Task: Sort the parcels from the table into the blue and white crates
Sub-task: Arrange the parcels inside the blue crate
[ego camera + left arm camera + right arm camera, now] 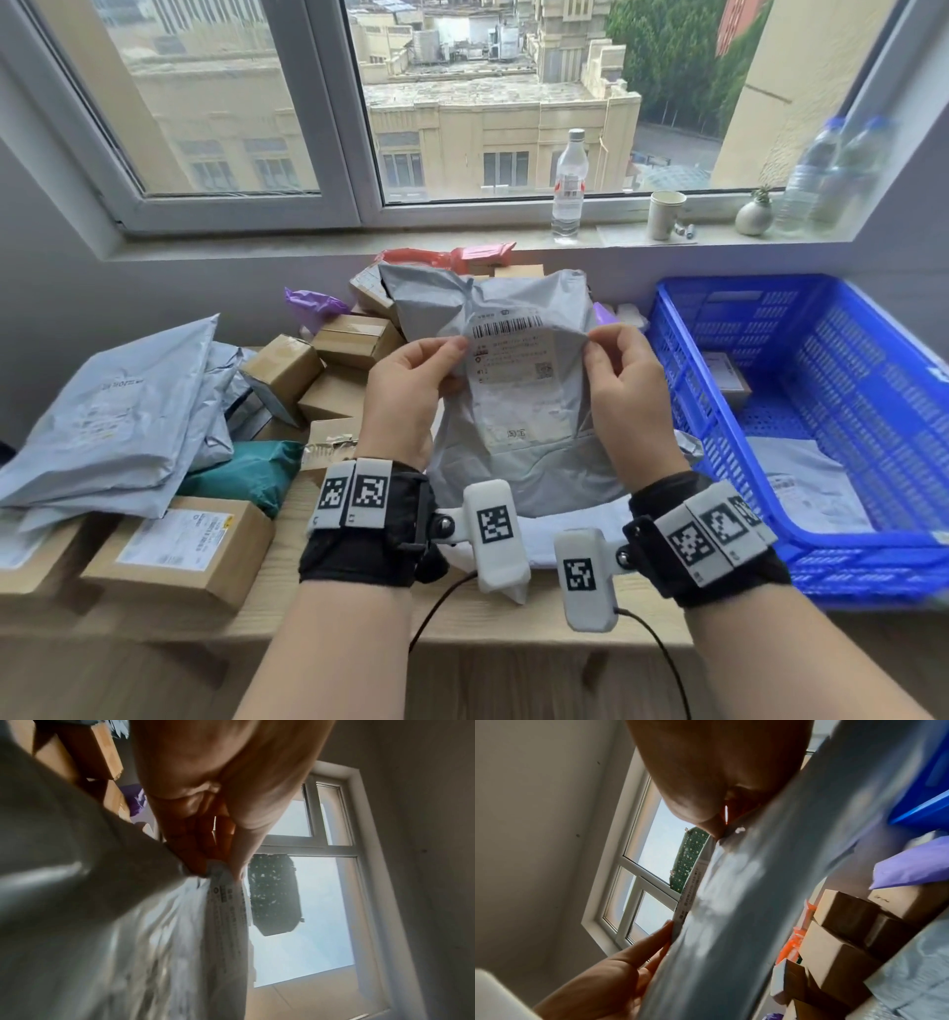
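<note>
Grey plastic fills the space between your hands: you hold a soft grey mailer bag [518,390] upright above the near edge of the wooden table [359,611], its printed label [513,349] facing you. Your left hand [411,395] pinches the label's left edge between thumb and fingers, and your right hand [624,395] pinches the bag at the label's right edge, so both are closed on the same parcel. The wrist views are blurred, but each seems to show a thumb pressed on the film.

Along the table's left edge lies a stack of grey mailers [118,411] partly resting on a brown carton [185,550] at the near left corner. A dark green pouch [251,473] sits just beside them. Behind the held bag, small cardboard boxes [328,370] are heaped toward the far edge, with a purple bag [313,306] and a red bag [436,257] against the wall.

At the table's right end stands the blue crate [801,411], holding a grey mailer and a small box. On the windowsill stands a water bottle [569,187].
</note>
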Tool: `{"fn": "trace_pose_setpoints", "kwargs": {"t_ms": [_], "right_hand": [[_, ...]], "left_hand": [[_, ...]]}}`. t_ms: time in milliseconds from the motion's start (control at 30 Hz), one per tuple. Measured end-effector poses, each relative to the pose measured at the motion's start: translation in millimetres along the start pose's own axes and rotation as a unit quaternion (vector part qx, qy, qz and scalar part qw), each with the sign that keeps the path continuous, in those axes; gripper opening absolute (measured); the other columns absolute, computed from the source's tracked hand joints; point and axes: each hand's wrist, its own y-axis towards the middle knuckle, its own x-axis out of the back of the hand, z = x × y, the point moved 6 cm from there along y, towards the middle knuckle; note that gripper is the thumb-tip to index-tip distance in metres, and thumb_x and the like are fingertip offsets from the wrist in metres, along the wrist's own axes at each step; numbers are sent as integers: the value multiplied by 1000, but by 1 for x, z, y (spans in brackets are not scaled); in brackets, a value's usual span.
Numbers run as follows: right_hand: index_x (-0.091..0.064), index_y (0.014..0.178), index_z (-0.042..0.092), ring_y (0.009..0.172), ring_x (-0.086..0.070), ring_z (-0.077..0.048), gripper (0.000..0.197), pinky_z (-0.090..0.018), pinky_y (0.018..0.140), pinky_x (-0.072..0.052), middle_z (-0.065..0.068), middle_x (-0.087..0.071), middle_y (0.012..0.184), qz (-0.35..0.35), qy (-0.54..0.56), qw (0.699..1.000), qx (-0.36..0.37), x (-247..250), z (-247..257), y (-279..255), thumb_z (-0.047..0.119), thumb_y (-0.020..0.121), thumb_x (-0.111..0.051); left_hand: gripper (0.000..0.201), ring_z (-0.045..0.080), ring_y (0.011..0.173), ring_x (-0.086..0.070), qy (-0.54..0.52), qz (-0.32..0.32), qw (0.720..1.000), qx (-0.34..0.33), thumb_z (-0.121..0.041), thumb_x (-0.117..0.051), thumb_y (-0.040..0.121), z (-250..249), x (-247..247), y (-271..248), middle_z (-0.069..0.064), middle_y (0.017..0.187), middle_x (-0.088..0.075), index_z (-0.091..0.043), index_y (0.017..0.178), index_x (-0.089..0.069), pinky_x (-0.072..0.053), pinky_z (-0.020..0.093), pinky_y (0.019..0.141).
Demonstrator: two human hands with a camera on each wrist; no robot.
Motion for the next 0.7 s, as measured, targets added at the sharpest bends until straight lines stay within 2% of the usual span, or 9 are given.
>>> {"fn": "trace_pose_setpoints", "kwargs": {"t_ms": [67,133,200,333,433,467,567,700], "right_hand": [[-60,98,15,80,-54,0,6,-8,75,-41,4,-61,89,1,18,1000,11,3,11,-1,15,100,-54],[-62,98,17,72,-53,4,5,-9,70,-42,3,-61,84,7,40,999,18,6,22,0,20,99,-58],[-66,95,18,72,-55,1,5,-13,70,-46,1,-64,82,4,62,998,21,10,32,1,21,97,-62],[-70,92,12,77,-59,-9,7,-24,74,-50,-6,-70,86,-14,101,994,34,23,55,5,17,95,-65],[-69,90,13,75,-58,-9,7,-25,72,-49,-8,-68,82,-27,122,991,49,34,73,3,17,94,-66],[-69,89,15,75,-57,-11,7,-26,72,-49,-10,-68,82,-31,131,989,55,36,78,2,17,94,-66],[-68,85,24,75,-58,-11,10,-26,72,-49,-4,-67,81,-45,151,985,72,41,90,-1,19,93,-67],[-69,87,20,76,-60,-6,7,-22,72,-49,7,-68,79,-51,167,981,83,44,100,-4,19,94,-66]], "left_hand": [[7,14,67,-62,-11,5,1000,-12,-12,-67,90,-11,-4,-3,10,81,-70,-6,88,-70,-54,22,59],[7,16,69,-60,-29,10,999,-30,-13,-68,89,-25,-10,-8,11,82,-69,-7,87,-70,-56,25,63],[8,19,73,-59,-40,16,998,-49,-17,-70,86,-38,-16,-13,11,82,-69,-8,85,-69,-56,29,71],[19,19,72,-59,-45,33,993,-108,-28,-75,72,-67,-26,-28,8,78,-70,-11,81,-70,-55,29,69],[17,12,64,-62,-25,37,985,-166,-23,-71,81,-87,-32,-40,4,74,-70,-7,85,-69,-52,24,63],[15,12,66,-65,-10,33,982,-186,-21,-69,86,-93,-34,-43,6,76,-71,-6,87,-67,-53,25,65],[16,19,78,-68,49,21,970,-238,-26,-65,93,-106,-37,-51,10,86,-72,-11,87,-66,-56,33,74],[21,28,82,-70,62,30,965,-254,-32,-60,95,-114,-39,-58,14,90,-73,-15,84,-66,-59,42,76]]}}
